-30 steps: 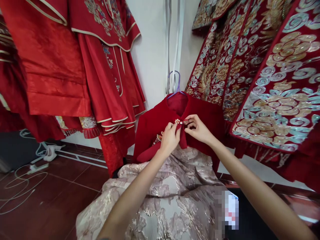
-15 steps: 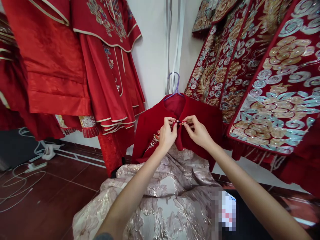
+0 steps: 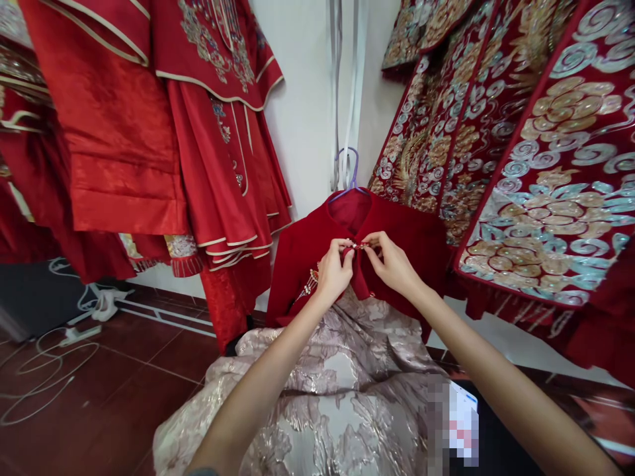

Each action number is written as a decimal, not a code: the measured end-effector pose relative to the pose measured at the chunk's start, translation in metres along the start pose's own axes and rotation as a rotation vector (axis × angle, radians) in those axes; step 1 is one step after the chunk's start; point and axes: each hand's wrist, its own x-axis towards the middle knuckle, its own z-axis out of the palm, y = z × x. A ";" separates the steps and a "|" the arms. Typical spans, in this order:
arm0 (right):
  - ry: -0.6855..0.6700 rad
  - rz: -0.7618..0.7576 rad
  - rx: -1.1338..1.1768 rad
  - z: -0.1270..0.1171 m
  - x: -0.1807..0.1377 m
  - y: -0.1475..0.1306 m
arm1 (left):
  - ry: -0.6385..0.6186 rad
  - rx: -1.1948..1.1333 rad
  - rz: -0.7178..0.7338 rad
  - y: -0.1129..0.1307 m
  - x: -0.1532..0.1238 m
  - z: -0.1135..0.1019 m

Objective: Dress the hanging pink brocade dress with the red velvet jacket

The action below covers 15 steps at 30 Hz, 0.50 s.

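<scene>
A dark red jacket (image 3: 308, 233) hangs on a purple hanger (image 3: 356, 173), its two front edges meeting below the neckline. At that front, my left hand (image 3: 334, 270) pinches the left edge by a small beaded fastener (image 3: 355, 246). My right hand (image 3: 391, 263) is closed on the other side of the same fastener, fingertips almost touching those of the left. The fingers partly cover the fastener, so whether its halves are joined cannot be made out. A beaded tassel ornament (image 3: 308, 284) shows beside my left wrist. Below the jacket spreads a pale, shiny brocade fabric (image 3: 322, 370).
Red garments (image 3: 124, 152) hang at the left, and heavily embroidered red ones (image 3: 555, 185) at the right. White straps (image 3: 353, 86) run down above the hanger. A power strip (image 3: 79, 336) with loose cables lies on the tiled floor. A phone-like screen (image 3: 464, 416), partly blurred, lies lower right.
The view has shifted slightly, so the scene sits a little further right and lower. Both hands keep hold of the fastener, and its two sides look closer together between the fingertips.
</scene>
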 end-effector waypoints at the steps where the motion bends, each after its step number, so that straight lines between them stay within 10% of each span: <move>1: -0.003 0.000 -0.001 0.000 0.000 0.000 | -0.002 -0.005 -0.011 -0.001 0.000 0.001; 15: -0.058 0.003 -0.110 0.000 0.008 -0.005 | -0.175 0.297 0.006 0.009 0.020 -0.012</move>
